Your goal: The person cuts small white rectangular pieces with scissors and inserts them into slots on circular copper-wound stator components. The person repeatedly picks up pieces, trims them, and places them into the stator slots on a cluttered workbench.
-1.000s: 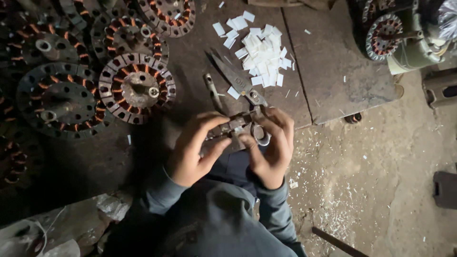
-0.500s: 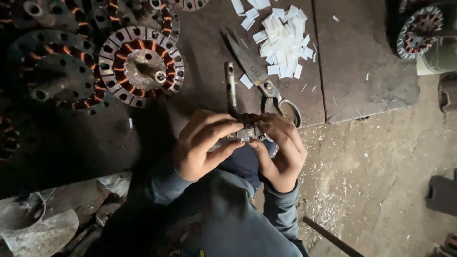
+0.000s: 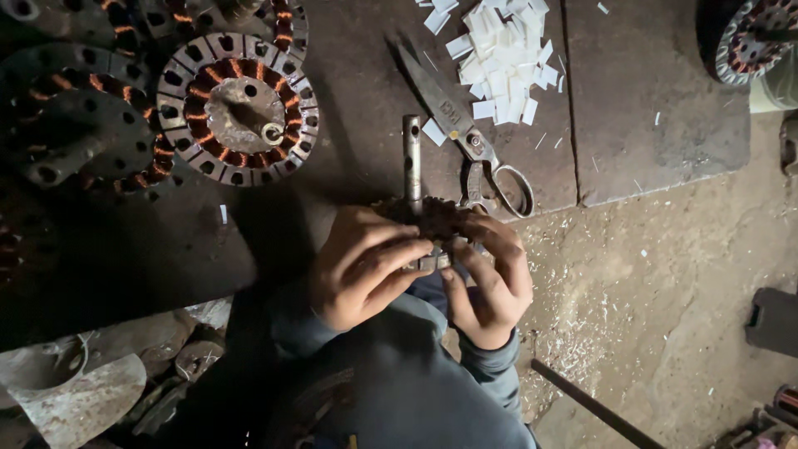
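Far left, dark round stators with copper windings are stacked up, and one stator (image 3: 237, 108) with a bright slotted rim and orange coils is laid flat on the dark slab (image 3: 657, 108).

Moving right, the left hand (image 3: 362, 266) is curled shut around a small motor core (image 3: 428, 224), fingers wrapped over its near side. The core is held low in the middle, just above the lap, and looks pretty grimy: dark, rusty-brown, toothed round the edge, with a plain grey metal shaft (image 3: 411, 162) sticking straight up out of it toward the slab.

The right hand (image 3: 490, 278) is closed on the core's other side, thumb and fingertips pinched against it.

Just behind, big scissors (image 3: 465, 137) are laid blades-away, handles near the knuckles. Further right, a heap of white paper strips (image 3: 503, 58) is piled up, and another stator (image 3: 752, 41) is seen in the corner.
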